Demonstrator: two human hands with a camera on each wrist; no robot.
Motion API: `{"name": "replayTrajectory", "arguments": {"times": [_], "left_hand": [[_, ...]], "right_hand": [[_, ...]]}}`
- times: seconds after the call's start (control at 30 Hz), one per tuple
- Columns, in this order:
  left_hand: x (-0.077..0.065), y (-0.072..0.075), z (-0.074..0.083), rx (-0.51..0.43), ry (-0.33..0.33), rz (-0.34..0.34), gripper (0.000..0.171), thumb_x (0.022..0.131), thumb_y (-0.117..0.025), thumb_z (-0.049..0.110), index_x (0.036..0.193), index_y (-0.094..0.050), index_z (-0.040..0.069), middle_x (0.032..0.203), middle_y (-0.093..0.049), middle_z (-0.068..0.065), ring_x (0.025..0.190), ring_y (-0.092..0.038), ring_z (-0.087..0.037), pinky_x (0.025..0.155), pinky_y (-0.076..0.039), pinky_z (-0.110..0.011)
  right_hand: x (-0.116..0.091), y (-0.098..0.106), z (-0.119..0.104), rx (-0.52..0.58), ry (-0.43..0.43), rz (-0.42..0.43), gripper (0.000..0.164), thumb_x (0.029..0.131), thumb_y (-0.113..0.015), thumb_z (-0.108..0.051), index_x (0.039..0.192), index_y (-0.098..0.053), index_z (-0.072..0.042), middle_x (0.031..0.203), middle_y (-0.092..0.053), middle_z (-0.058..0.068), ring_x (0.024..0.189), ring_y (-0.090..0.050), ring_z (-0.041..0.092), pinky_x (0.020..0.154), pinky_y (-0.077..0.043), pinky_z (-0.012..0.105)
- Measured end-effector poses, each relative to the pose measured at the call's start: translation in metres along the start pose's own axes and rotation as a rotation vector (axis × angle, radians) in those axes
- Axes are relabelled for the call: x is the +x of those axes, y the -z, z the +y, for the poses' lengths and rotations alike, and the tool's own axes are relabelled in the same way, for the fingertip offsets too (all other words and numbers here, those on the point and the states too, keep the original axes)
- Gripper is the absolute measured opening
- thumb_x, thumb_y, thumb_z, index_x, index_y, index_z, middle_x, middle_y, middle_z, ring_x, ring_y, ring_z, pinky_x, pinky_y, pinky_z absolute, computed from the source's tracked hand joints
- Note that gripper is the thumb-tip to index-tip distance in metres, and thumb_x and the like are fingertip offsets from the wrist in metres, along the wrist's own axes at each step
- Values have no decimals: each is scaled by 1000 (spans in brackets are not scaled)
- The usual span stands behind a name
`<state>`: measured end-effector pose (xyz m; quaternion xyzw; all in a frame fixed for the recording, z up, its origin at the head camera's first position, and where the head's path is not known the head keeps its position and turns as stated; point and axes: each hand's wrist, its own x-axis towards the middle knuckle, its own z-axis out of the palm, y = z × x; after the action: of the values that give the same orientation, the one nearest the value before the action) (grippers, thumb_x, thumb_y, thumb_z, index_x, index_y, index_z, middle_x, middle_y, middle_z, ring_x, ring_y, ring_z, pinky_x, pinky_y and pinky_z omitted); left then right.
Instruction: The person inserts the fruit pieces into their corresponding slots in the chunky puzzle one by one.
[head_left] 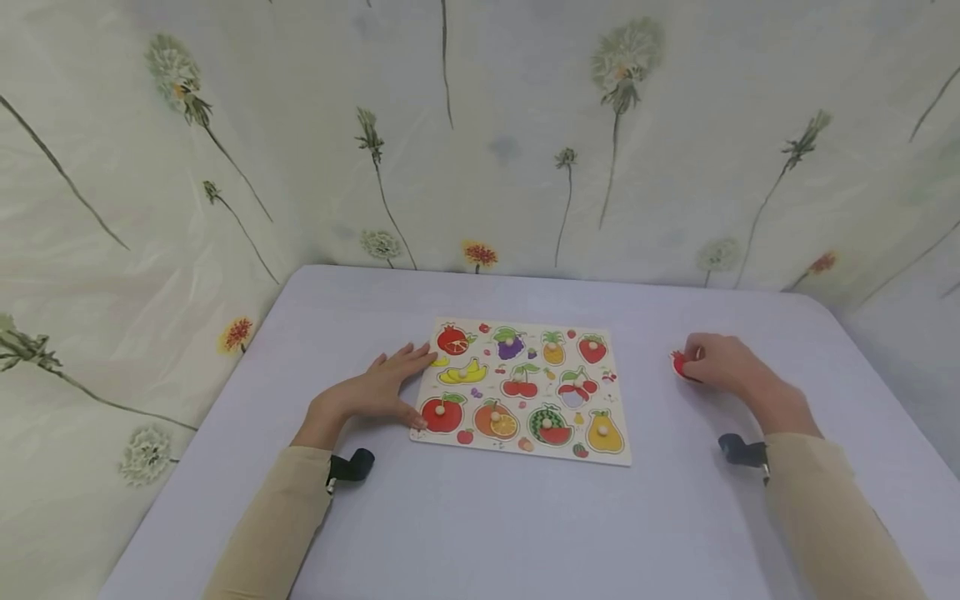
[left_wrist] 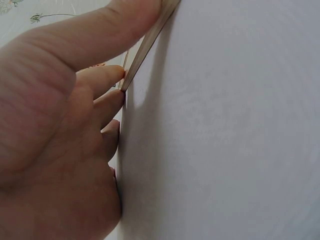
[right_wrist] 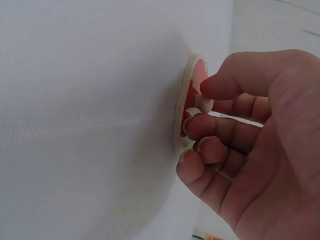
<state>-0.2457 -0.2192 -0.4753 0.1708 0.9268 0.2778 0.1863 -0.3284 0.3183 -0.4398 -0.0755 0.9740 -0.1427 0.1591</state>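
Pale lavender worktop [head_left: 480,533], backed and flanked by a plastic sheet [head_left: 525,142] printed with dandelions and small red flowers. A wooden fruit peg puzzle board [head_left: 525,390] lies near the worktop's middle, most fruit pieces seated.

Left hand [head_left: 375,390] rests flat at the board's left edge, fingers straight, thumb near the board's near-left corner; it grips nothing. Right hand [head_left: 723,364] sits towards the worktop's right edge, well apart from the board, fingers curled on a red puzzle piece [head_left: 679,364] lying on the cloth.

From the head view the piece is mostly covered by the fingers; which fruit it is cannot be told. The right wrist view shows the piece's [right_wrist: 187,102] pale wooden rim and the fingertips [right_wrist: 197,125] pinching its peg. The left wrist view shows only the board's thin edge [left_wrist: 147,42] under the thumb.
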Motion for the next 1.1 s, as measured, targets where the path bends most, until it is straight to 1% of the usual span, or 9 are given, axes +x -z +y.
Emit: {"name": "replayTrajectory", "arguments": {"times": [0.13,0.27,0.6,0.9,1.1], "left_hand": [[0,0,-1,4,3,4,109,70,-85,47,159,-24,27,169,-13,2,158,-1,-25,127,0,-55],[-1,0,0,-1,2,3,108,71,-85,46,159,-25,27,169,-13,2,158,-1,-25,127,0,-55],[1,-1,0,17,-2,0,109,71,-84,47,159,-23,27,169,-13,1,158,-1,-26,127,-1,-55],[-1,1,2,1,-7,-2,108,71,-84,45,159,-25,26,169,-13,0,158,-1,-26,127,0,-56],[-1,1,2,6,-8,-3,108,71,-84,45,159,-24,26,169,-12,2,158,0,-25,127,1,-55]], "right_hand": [[0,2,0,16,3,-33,17,90,-57,-17,99,-62,-3,90,-61,14,81,-54,26,65,-46,30],[0,1,-2,24,-2,-39,17,90,-57,-15,100,-62,-2,92,-62,14,83,-54,27,67,-48,31],[-1,-4,-9,19,14,8,15,91,-57,-14,100,-63,-3,91,-62,14,83,-55,27,66,-47,30],[-2,-7,-29,19,10,35,16,91,-59,-16,101,-63,-5,93,-64,13,84,-56,26,66,-48,29],[0,-9,-44,30,35,40,15,91,-61,-17,101,-64,-6,94,-64,12,86,-56,27,69,-50,29]]}}
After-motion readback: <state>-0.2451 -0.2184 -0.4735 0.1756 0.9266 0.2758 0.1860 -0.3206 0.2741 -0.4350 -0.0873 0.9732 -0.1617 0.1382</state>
